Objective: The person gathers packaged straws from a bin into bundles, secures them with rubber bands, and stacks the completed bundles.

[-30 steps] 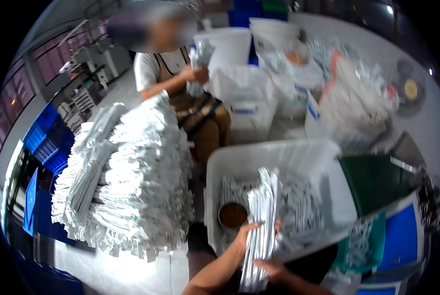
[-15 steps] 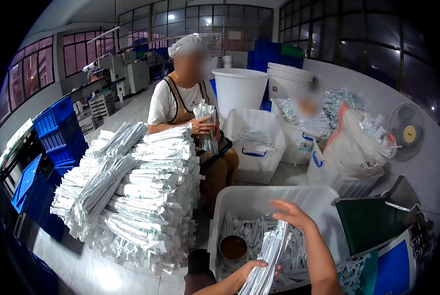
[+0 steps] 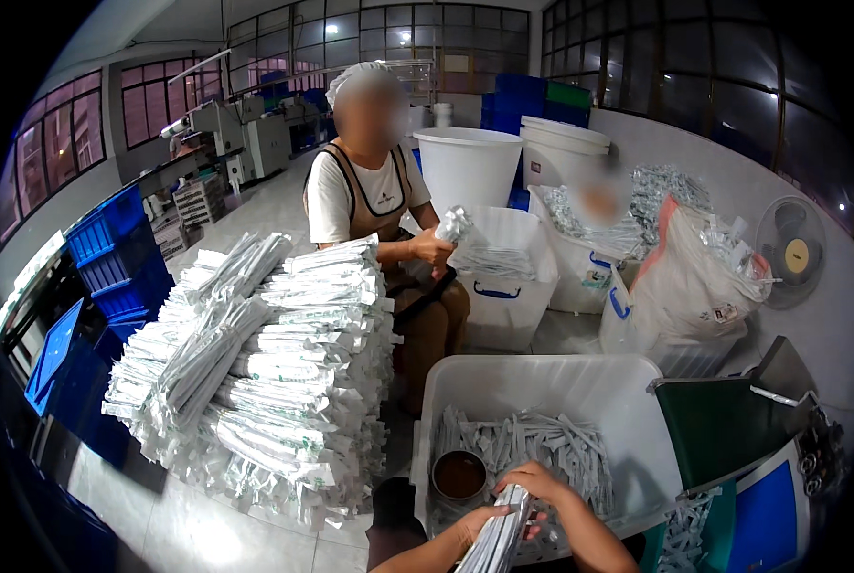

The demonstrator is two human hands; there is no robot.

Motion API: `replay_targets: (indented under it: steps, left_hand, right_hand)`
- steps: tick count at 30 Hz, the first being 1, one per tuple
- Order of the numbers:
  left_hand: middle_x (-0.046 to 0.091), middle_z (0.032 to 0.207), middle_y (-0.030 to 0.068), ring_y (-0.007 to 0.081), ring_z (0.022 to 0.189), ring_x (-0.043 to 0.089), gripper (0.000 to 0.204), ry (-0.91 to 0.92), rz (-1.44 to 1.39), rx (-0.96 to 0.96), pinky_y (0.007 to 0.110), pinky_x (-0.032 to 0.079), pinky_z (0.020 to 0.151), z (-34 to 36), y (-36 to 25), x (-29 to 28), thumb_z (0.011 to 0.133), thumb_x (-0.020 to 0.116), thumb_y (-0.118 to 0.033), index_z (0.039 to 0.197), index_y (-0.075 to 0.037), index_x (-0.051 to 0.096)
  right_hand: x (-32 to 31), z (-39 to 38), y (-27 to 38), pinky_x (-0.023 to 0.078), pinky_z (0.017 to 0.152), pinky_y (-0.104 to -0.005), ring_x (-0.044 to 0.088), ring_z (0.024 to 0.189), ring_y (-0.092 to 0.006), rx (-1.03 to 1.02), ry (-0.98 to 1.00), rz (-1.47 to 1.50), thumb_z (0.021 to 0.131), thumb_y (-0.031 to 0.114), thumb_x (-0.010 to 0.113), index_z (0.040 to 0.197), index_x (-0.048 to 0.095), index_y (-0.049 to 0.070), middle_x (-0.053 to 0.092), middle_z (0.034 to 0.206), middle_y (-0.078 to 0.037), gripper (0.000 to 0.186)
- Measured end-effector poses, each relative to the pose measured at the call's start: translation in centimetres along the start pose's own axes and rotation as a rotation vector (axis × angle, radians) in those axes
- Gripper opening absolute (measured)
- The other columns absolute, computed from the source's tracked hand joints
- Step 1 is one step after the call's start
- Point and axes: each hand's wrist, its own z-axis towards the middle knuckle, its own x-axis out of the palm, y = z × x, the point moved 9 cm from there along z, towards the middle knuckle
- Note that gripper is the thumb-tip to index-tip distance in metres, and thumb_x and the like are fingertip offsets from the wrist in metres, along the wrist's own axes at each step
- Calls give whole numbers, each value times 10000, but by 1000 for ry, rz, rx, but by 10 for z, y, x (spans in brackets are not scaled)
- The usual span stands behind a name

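Both my hands are on a bundle of long, thin white paper-and-film packets [image 3: 499, 542], low over a white plastic bin. Around its middle, on the left side, wraps my left hand [image 3: 480, 523]. My right hand [image 3: 534, 483] is closed over the bundle's upper end. More loose packets [image 3: 565, 449] lie in the bin [image 3: 637, 401]. Beside them in the bin stands a round metal bowl [image 3: 459, 476] with something brown inside. What exactly the packets contain cannot be made out.
A tall stack of bundled packets [image 3: 284, 382] stands at the left, blue crates [image 3: 112, 248] behind it. Across from me a seated co-worker [image 3: 370, 191] holds another bundle. Further bins [image 3: 503, 306], a stuffed sack [image 3: 680, 258], a fan [image 3: 792, 253] and a green-belted machine [image 3: 714, 425] are to the right.
My right hand has come down from its raised, spread position onto the bundle's top. The bundle sits a little lower. The co-worker has leaned right, moving their bundle toward the bin beside them.
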Motion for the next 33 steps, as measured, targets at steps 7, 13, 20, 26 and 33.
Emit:
replay_targets:
  steps: [7,13,20,26,33]
  left_hand:
    - [546,809,113,207,711,559,356,-337,267,222,331,476,740,-15,-37,-8,710,613,-115,1017,20,493]
    - [579,922,78,130,851,537,532,-725,1204,462,276,424,775,-35,-87,84,617,750,-139,1045,34,486]
    - [492,1121,143,231,989,516,827,-262,195,184,313,401,893,-39,-19,47,601,771,-276,1227,32,326]
    - [555,948,126,218,855,574,405,-426,304,185,350,510,709,-43,-21,14,717,621,-60,1074,38,456]
    - [547,890,120,202,806,570,321,-307,200,92,288,510,665,-21,0,-4,747,562,-104,1011,55,474]
  right_hand:
    - [12,-21,1,426,733,-277,557,796,-161,-380,-69,683,837,234,430,1044,523,27,576,963,-92,307]
    - [124,-87,-46,348,914,-343,383,1137,-231,72,90,545,732,542,568,1308,191,20,320,1273,-158,864]
    - [123,-91,-29,326,932,-355,370,1148,-241,95,83,523,700,542,603,1306,192,8,329,1267,-163,907]
    - [125,-101,-30,308,948,-365,359,1157,-249,115,123,465,672,543,633,1305,194,-2,337,1263,-168,944]
    - [-8,-81,138,330,933,-388,398,1137,-310,-529,-536,-756,651,315,718,1230,368,35,378,1258,-171,732]
